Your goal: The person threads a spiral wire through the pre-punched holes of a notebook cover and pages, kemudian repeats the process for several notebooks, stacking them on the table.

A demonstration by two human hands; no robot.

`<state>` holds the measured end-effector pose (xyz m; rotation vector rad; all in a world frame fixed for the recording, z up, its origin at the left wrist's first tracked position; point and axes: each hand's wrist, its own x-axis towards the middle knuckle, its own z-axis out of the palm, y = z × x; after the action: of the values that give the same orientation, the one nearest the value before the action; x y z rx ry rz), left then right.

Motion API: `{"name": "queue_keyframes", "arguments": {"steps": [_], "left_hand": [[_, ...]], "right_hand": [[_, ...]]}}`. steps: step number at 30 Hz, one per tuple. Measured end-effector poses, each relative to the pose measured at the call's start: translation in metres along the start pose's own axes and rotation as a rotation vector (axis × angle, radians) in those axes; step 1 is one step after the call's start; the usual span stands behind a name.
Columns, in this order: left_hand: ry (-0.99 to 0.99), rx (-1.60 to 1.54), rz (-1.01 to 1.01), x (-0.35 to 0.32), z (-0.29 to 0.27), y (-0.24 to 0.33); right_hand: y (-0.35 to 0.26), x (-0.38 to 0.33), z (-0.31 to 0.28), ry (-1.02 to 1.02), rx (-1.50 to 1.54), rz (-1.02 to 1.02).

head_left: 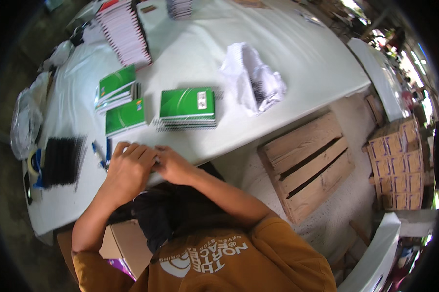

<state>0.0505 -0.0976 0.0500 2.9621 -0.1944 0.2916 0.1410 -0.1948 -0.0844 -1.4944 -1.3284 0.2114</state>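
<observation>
A white-covered table [312, 58] carries stacked green notebooks [186, 103], black coils [62, 161] and a crumpled white wrapping [240, 73]

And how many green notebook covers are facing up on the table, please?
3: the back-left green cover, the front-left green cover nearer to the person, and the right-hand green cover, beside those two. More green covers may be hidden underneath.

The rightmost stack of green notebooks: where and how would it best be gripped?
Probably by its short sides, the left hand coming from the left and the right hand from the right. The stack lies flat, and spiral coils stick out along its near edge, likely a bumpier hold.
</observation>
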Motion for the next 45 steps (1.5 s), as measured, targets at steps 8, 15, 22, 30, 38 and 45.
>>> {"name": "queue_keyframes", "arguments": {"steps": [8,15,22,30,38,45], "left_hand": [[0.182,-0.101,-0.004,0.017,-0.010,0.006],[0.792,0.044,-0.013,0.076,0.044,-0.029],[0.587,0.027,-0.233,0.058,0.065,-0.037],[0.289,0.158,-0.305,-0.014,0.060,-0.090],[0.164,0.008,-0.548,-0.007,0.042,-0.101],[0.661,-0.587,-0.777,0.000,0.005,-0.047]], "right_hand": [[-0.026,0.003,-0.036,0.096,0.339,0.120],[0.004,0.037,-0.148,0.452,-0.212,-0.137],[0.037,-0.004,-0.154,0.219,-0.131,0.060],[-0.021,0.005,-0.080,0.360,-0.038,-0.332],[-0.041,0.017,-0.014,0.044,-0.070,-0.251],[-0.047,0.027,0.005,0.105,-0.464,-0.139]]}}
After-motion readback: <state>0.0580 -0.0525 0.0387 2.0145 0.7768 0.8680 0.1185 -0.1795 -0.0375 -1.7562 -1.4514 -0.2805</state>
